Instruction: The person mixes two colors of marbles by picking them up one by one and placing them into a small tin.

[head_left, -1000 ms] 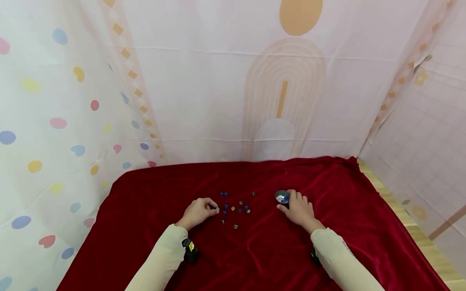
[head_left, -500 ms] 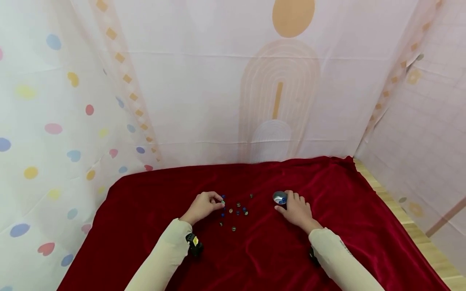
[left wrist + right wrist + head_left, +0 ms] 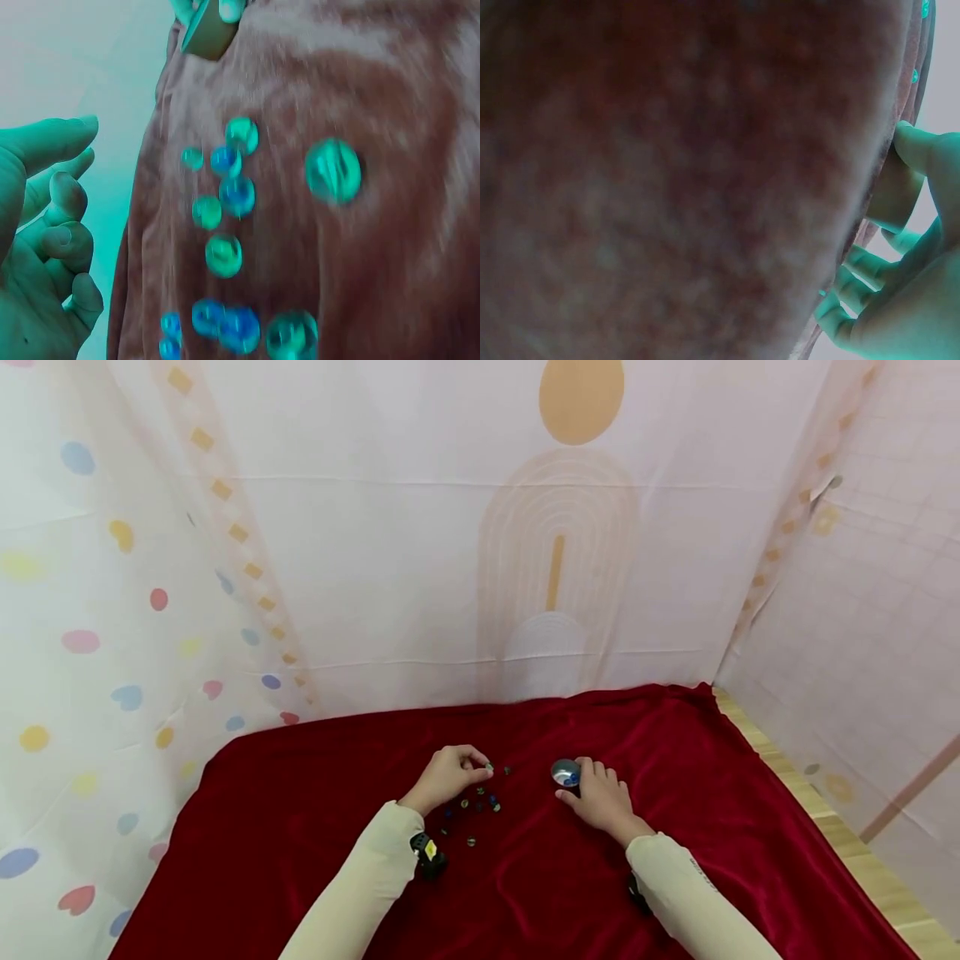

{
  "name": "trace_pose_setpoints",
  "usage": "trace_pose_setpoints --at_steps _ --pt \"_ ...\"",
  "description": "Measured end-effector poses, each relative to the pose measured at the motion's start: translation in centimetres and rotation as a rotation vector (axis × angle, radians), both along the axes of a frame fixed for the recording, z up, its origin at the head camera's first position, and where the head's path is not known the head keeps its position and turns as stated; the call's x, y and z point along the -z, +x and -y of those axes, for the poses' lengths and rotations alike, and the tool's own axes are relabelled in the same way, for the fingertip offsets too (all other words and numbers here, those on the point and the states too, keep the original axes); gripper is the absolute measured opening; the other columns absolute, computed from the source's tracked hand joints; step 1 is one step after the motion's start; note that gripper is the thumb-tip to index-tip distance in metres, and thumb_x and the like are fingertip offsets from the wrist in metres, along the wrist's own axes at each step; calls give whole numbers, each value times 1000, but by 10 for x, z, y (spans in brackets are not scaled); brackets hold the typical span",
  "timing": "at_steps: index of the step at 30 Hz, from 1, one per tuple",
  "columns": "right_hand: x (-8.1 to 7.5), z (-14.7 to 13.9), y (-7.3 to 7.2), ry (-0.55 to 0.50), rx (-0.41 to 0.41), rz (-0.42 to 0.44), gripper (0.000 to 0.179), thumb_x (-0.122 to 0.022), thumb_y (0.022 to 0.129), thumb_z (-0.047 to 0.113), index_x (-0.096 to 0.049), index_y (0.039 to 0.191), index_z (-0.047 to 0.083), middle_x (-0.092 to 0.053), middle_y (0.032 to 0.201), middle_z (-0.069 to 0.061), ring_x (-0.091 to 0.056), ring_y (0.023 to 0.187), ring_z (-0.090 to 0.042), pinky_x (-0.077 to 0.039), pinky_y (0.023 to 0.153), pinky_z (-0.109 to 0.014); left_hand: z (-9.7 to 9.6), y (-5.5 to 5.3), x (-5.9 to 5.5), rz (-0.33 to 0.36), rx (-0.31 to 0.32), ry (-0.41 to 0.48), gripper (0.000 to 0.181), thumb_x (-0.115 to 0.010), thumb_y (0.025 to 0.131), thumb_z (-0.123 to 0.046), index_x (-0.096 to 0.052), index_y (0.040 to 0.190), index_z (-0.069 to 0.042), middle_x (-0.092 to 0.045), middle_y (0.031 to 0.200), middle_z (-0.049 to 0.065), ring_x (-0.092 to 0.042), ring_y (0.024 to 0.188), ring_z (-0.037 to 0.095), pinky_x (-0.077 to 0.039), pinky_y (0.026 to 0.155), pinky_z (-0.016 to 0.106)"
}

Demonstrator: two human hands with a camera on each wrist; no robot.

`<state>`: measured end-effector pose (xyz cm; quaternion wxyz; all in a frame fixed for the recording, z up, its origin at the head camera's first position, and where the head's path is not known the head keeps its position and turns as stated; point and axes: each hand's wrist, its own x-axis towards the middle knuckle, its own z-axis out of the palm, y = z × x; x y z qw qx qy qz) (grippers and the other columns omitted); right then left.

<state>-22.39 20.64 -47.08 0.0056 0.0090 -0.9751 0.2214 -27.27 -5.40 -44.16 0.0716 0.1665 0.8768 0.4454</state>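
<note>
My left hand (image 3: 450, 775) pinches a small greenish marble (image 3: 490, 767) between thumb and fingertips, above the cloth in the head view. In the left wrist view the fingers are curled and that marble does not show. My right hand (image 3: 606, 795) holds a small round metal bowl (image 3: 558, 768), tilted toward the left, with blue marbles (image 3: 572, 779) inside. Several green and blue marbles lie scattered below and beside the left hand, among them a striped green marble (image 3: 333, 171) and a blue marble (image 3: 239, 330). In the right wrist view the thumb and fingers reach around the bowl (image 3: 894, 191).
A dark red velvet cloth (image 3: 315, 827) with soft folds covers the table. Patterned curtains (image 3: 390, 568) hang behind and at both sides. A pale wooden strip (image 3: 817, 814) runs along the right edge of the cloth.
My left hand has moved right and slightly away, carrying the green marble toward the bowl. The right hand keeps its hold on the bowl. The head view has shifted a little.
</note>
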Motion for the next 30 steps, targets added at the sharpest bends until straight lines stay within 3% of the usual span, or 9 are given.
trace_pose_setpoints --at_steps 16,30 --pt "3 7 -4 33 6 -23 63 -68 89 39 -43 133 1 -54 124 -19 -50 112 -38 -42 89 -53 -58 -4 -3 -26 113 -8 16 -71 87 -24 -72 96 -12 -53 66 -2 -46 57 11 -39 54 24" --pt "4 15 -3 42 6 -52 62 -68 89 39 -45 132 2 -55 120 -18 -51 107 -35 -43 85 -51 -78 1 3 -24 139 -17 14 -70 87 -22 -72 97 -12 -56 67 -1 -45 56 10 -36 51 22"
